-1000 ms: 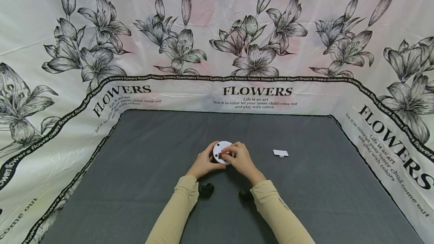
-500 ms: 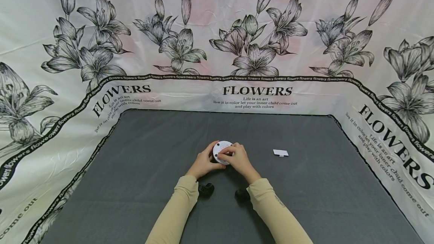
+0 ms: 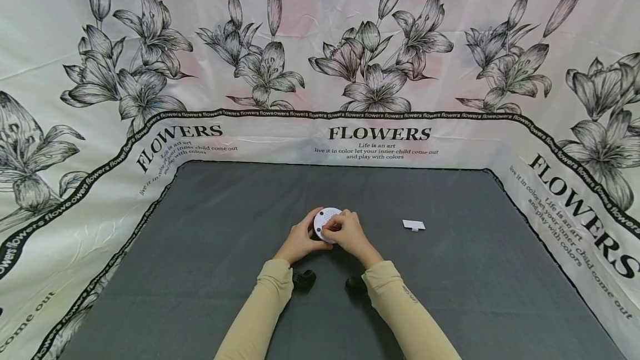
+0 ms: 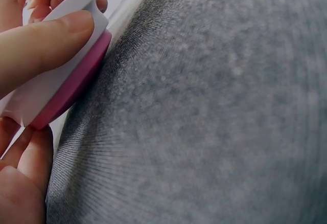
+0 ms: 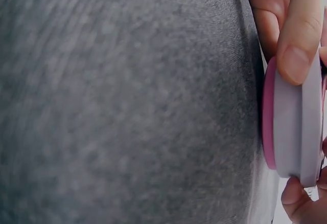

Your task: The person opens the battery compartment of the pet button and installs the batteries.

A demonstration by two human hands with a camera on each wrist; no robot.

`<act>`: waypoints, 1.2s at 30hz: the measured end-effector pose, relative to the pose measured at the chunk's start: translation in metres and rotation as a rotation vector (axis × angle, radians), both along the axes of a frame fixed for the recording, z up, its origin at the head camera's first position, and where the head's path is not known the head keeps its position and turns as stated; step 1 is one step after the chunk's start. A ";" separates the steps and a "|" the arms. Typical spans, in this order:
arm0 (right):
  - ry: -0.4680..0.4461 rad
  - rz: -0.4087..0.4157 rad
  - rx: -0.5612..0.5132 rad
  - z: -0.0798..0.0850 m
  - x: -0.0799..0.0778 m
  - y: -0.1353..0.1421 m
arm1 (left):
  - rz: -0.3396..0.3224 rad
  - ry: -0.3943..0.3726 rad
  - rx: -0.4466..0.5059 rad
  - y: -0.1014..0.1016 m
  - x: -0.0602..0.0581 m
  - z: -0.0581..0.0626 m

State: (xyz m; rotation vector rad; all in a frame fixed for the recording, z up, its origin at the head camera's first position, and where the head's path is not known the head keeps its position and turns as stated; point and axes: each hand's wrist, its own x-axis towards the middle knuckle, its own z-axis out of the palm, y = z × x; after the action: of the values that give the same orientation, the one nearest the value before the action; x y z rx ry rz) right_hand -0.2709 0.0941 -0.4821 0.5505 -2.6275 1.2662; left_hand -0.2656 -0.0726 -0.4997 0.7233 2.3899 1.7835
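My left hand [image 3: 301,239] grips a round white device [image 3: 324,217] by its rim, its back facing up. That back has small speaker-like holes and dark round feet; its other face is pink, as both wrist views show. In the left wrist view, a thumb [image 4: 56,42] lies along the white rim [image 4: 76,1]. My right hand [image 3: 354,238] is at the device's back with thumb and forefinger pinched together. A trace of red shows at those fingertips, a small battery-like piece mostly hidden by them.
A small white cover [image 3: 414,225] with a tab lies to the right on the grey cloth [image 3: 240,210]. Dark wrist-camera mounts [image 3: 304,280] hang below the wrists. A flower-printed sheet [image 3: 280,138] rises behind and at both sides.
My right hand has shifted slightly left and closer over the device's back, covering the red piece that showed between its fingers. The left hand keeps its grip; the cover has not moved.
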 end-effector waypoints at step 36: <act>-0.073 -0.022 0.061 0.010 -0.005 0.003 | 0.035 0.023 -0.006 0.003 -0.015 -0.025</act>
State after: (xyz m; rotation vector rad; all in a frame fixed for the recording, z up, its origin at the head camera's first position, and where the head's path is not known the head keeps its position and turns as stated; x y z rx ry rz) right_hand -0.2757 0.0976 -0.4718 0.4922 -2.7315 1.2263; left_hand -0.2810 -0.0701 -0.5246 0.7091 2.4360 1.7899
